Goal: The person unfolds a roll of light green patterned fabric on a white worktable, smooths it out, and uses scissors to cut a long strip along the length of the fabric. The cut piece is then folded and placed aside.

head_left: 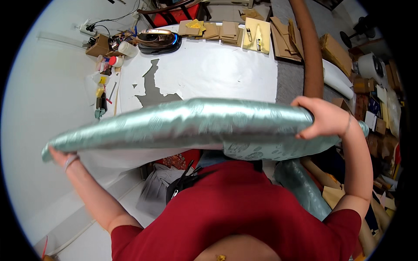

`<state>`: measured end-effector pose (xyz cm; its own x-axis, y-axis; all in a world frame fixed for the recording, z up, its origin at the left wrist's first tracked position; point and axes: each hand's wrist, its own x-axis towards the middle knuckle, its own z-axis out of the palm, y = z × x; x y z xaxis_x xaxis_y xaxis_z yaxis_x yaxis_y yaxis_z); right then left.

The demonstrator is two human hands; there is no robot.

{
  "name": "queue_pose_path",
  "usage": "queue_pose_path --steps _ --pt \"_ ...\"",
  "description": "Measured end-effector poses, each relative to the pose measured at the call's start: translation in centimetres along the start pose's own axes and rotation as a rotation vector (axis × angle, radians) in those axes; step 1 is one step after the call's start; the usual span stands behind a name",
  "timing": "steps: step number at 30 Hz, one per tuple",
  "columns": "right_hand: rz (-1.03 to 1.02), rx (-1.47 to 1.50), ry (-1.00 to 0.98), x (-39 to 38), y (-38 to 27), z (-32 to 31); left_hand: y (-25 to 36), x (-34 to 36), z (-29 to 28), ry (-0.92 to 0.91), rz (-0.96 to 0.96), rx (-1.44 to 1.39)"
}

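A long roll of shiny pale green patterned fabric (pixel 187 114) stretches across in front of me, over the near part of a white-covered table (pixel 217 71). My left hand (pixel 62 157) grips its left end from below, the fingers mostly hidden behind the roll. Toward the other end, my right hand (pixel 324 116) wraps over the roll, thumb on the near side and fingers on the far side. A loose flap of the same fabric (pixel 270 148) hangs down on the near side, below my right hand. The roll's right tip shows beyond my right wrist.
At the table's far left stands an iron (pixel 159 41) with a lit blue ring. Cardboard pieces (pixel 228 31) and a yellowish board (pixel 257 35) line the far edge. A brown roll (pixel 309 48) lies to the right. Another green roll (pixel 305 187) leans beside me.
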<state>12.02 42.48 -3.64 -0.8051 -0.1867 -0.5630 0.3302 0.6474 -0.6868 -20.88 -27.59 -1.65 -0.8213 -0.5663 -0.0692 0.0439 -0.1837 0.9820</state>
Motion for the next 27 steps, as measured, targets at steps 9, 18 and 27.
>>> queue_pose_path --steps 9,18,27 --pt "0.263 -0.229 0.138 21.4 14.9 -2.2 -31.7 13.1 15.6 -0.152 -0.543 -0.130" --pt "0.460 -0.301 0.063 34.2 23.5 -0.2 -49.1 17.4 21.6 0.018 -0.704 0.158" --pt "0.404 -0.432 0.249 37.0 24.5 0.2 -58.0 22.8 23.2 -0.020 -0.705 0.426"
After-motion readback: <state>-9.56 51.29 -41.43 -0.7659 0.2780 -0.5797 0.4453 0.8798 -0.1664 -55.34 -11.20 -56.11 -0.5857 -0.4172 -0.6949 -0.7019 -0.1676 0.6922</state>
